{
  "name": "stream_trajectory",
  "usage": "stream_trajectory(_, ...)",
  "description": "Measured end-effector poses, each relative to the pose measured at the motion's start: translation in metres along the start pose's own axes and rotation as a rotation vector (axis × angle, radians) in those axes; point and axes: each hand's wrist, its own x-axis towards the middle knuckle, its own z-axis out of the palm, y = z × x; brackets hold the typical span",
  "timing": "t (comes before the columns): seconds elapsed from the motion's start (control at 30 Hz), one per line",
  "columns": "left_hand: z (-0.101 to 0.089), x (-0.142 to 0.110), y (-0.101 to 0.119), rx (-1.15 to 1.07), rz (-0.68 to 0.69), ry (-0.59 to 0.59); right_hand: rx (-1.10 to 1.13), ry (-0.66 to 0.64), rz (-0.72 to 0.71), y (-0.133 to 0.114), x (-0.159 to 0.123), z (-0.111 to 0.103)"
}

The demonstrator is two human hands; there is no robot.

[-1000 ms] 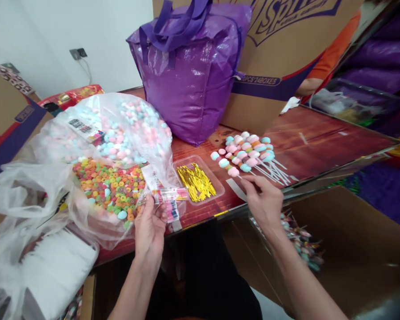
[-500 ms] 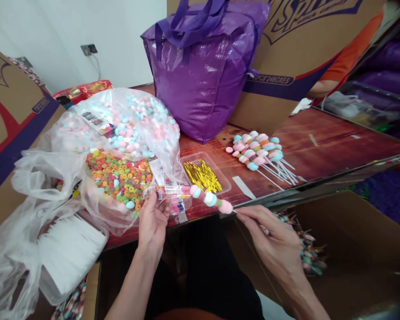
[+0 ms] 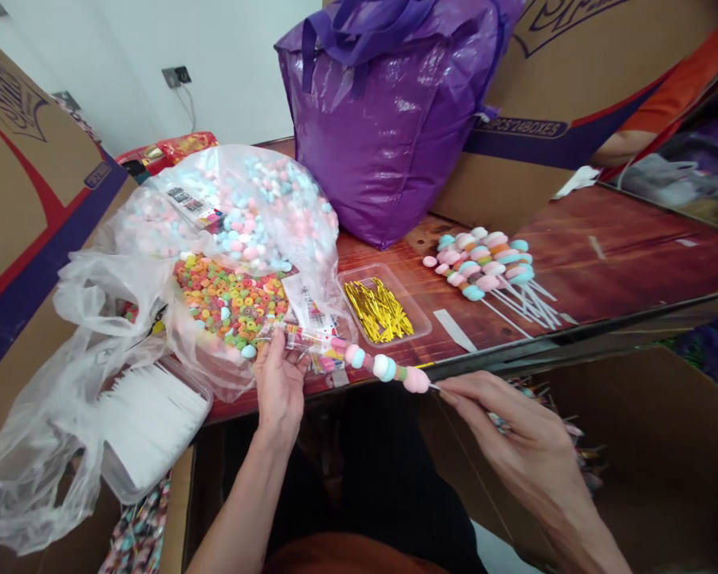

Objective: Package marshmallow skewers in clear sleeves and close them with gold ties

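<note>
My left hand (image 3: 280, 379) pinches a clear printed plastic sleeve (image 3: 302, 336) between thumb and fingers, above the table's front edge. In my right hand (image 3: 514, 430), the fingertips close on the white stick of a candy skewer (image 3: 388, 368). Pink, white and blue marshmallows alternate on it with small gummy rings. Its far end meets the sleeve's mouth; how deep it sits inside is hard to see. Behind my left hand lies an open bag of gummy rings (image 3: 233, 299). A clear tray of gold twist ties (image 3: 376, 307) sits just beyond the skewer.
Finished skewers (image 3: 484, 259) lie piled on the red table (image 3: 628, 255). A large bag of marshmallows (image 3: 245, 199), a tub of white sticks (image 3: 149, 422) and a purple bag (image 3: 388, 119) stand around. Below right is an open carton (image 3: 652, 446) holding skewers. Another person's arm (image 3: 652, 119) shows at right.
The view has shifted, so the table's things appear farther right. My right hand has moved slightly away from my left, and a little more of the skewer's pink end shows at the sleeve's mouth.
</note>
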Motion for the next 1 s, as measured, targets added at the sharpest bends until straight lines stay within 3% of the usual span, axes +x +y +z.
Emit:
stream_trajectory(0.17,0.0,-0.003,-0.001,0.036,0.071,-0.029,-0.043,0.023,-0.05,0.001,-0.004,-0.002)
stream_trajectory(0.3,-0.001,-0.004,-0.003,0.156,0.241,-0.051,-0.079,0.069,-0.095,-0.004,-0.003,-0.002)
stream_trajectory(0.43,-0.001,-0.003,-0.005,0.222,0.362,-0.046,-0.067,0.084,-0.051,-0.01,-0.003,0.004)
stream_trajectory(0.63,-0.001,-0.004,-0.005,0.179,0.284,-0.118,0.072,0.061,0.034,-0.012,-0.007,0.02)
stream_trajectory(0.83,-0.002,0.002,-0.002,0.208,0.304,-0.09,0.162,0.077,0.119,-0.014,-0.011,0.027)
stream_trajectory(1.0,-0.004,0.01,0.004,0.177,0.124,-0.117,0.253,0.049,0.259,-0.014,-0.013,0.033)
